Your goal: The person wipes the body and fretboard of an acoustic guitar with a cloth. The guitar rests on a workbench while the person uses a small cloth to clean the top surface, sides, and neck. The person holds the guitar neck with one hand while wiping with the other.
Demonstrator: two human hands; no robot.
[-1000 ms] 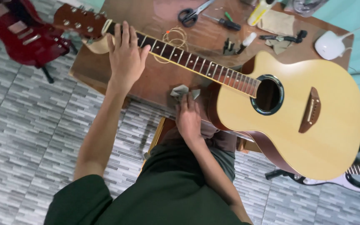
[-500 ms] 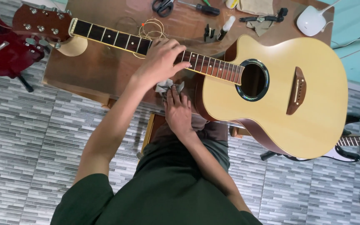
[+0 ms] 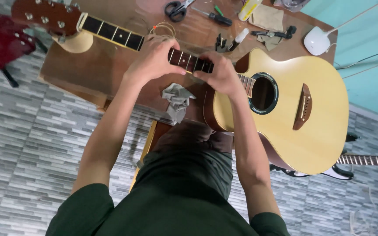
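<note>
A wooden table [image 3: 92, 74] fills the upper half of the frame, and an acoustic guitar [image 3: 302, 131] lies across it, its pale body at the right hanging past the table edge, its headstock at the upper left. Both hands sit side by side at the middle of the frame, each clamped on the dark neck: the left hand [image 3: 154, 61] curls over the frets, the right hand [image 3: 219, 75] grips nearer the body. Just below them a crumpled grey cloth [image 3: 176, 99] rests on the table edge. Along the top lie scissors [image 3: 176, 9], a screwdriver [image 3: 213, 16] and a coiled string [image 3: 162, 29].
</note>
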